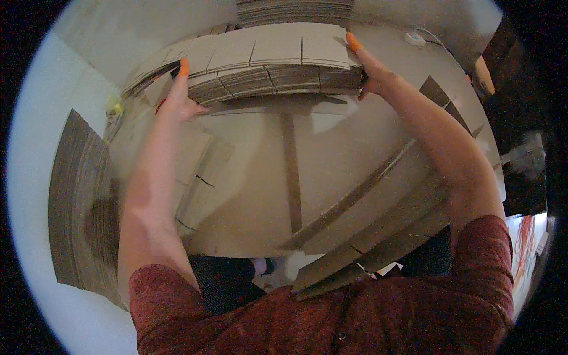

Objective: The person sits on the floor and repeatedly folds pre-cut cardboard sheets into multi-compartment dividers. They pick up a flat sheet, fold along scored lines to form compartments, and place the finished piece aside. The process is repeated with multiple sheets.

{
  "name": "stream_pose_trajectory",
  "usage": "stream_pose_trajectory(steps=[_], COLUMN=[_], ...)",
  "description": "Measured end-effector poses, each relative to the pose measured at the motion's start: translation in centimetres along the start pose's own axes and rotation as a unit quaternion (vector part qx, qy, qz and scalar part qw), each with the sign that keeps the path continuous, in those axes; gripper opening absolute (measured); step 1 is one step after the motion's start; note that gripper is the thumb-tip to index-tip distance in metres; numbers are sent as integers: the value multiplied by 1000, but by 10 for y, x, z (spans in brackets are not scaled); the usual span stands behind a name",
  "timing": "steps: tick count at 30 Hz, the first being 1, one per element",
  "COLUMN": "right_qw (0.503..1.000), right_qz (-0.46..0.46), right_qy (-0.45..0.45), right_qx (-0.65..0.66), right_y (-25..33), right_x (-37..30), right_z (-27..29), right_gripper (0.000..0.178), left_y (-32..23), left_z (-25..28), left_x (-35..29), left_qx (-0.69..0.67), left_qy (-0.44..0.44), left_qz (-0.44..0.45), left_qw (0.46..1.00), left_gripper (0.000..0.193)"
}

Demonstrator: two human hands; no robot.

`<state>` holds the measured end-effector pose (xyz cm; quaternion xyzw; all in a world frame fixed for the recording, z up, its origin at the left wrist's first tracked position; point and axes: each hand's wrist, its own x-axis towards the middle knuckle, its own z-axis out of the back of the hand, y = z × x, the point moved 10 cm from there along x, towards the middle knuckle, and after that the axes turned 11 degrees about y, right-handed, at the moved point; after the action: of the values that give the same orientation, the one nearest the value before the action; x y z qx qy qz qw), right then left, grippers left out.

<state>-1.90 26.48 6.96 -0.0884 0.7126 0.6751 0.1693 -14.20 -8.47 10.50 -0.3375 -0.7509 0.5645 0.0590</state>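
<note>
Because the long, pale grey-brown stack of slotted flat cardboard pieces (275, 50) is too wide for one hand, the person appears to hold it by both ends, at the far side of the pale, smooth-topped table (254, 142). The left hand (177, 100), with one orange finger covering (184, 67) in sight, grips the stack's left end, and the right hand (376, 74), with a second orange finger covering (353, 41), grips its right end. Each covered tip sits high on the stack with other fingers lower down, probably to press the layers together and keep their edges even. Whether the stack rests on the tabletop or is raised slightly cannot be told. At least three slits show on its top face; the layers are too thin to count. Nearer the person than the stack, on its left, lies one low group of pale slotted cardboard (204, 177); nearer still, toward its right, brown slotted cardboard sheets (384, 231) overlap, their number unclear. Two big piles stand apart from the stack, perhaps to leave the middle free: one brown layered pile (296, 12) directly beyond it, and one tall brown layered pile (83, 201) to its left and nearer the person. One white plug block (414, 39) with a cable lies to the stack's right.
</note>
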Motion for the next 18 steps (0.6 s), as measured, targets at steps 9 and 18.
stream_pose_trajectory(steps=[9,18], right_qw=[987,997], right_qz=[58,-17], right_qy=[145,57], right_qx=[45,38], right_y=[21,-6], right_x=[18,26], right_z=[-7,-5], right_gripper=[88,101], left_y=[-9,17], left_z=[33,53], left_x=[46,66], left_qx=[9,-6], left_qy=[40,28], left_qz=[-62,30], left_qw=[997,999], left_gripper=[83,86])
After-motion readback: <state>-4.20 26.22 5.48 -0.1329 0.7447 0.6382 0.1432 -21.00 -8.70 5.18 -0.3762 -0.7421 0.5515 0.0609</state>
